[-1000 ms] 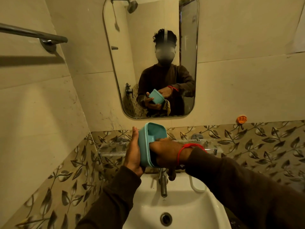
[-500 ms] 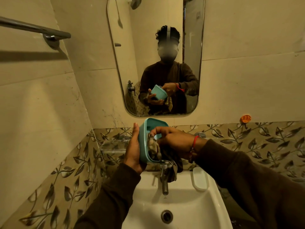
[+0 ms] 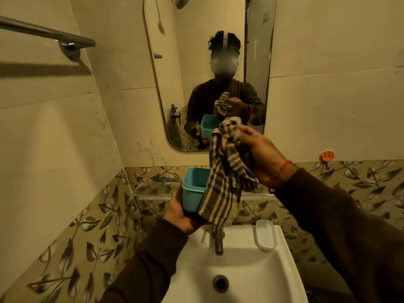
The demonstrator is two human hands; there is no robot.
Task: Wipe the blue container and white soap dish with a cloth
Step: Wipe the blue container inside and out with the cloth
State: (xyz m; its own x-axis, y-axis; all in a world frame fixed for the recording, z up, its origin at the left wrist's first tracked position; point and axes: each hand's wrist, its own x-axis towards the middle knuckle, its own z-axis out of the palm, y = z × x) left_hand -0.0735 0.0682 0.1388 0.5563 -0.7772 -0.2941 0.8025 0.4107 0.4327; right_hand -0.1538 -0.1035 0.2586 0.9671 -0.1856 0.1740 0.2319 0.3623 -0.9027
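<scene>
Nearest me is the white washbasin (image 3: 251, 278), its drain (image 3: 220, 283) set toward the near side and the metal tap (image 3: 218, 241) standing at its far edge. The white soap dish (image 3: 265, 235) sits on the basin's right rim, right of the tap and apart from both my hands. Above the basin's left side, my left hand (image 3: 181, 215) cups the blue container (image 3: 193, 191) from underneath, fingers curled round its base and lower wall, so it stands upright with the open mouth up. Farther and to the right, my right hand (image 3: 260, 154) is raised higher, its fingers pinched closed on a bunched top of the checked cloth (image 3: 223, 184); the rest of the cloth hangs down loose, draping against the right side of the container and ending just above the tap. A red thread (image 3: 284, 165) circles my right wrist. Behind the hands a glass shelf (image 3: 153, 189) runs along the leaf-patterned tile band (image 3: 349, 182). An orange hook (image 3: 327, 155) is stuck to the wall at far right. The mirror (image 3: 166, 79) on the far wall reflects the container and cloth, and a towel bar (image 3: 46, 33) is fixed high on the left wall.
</scene>
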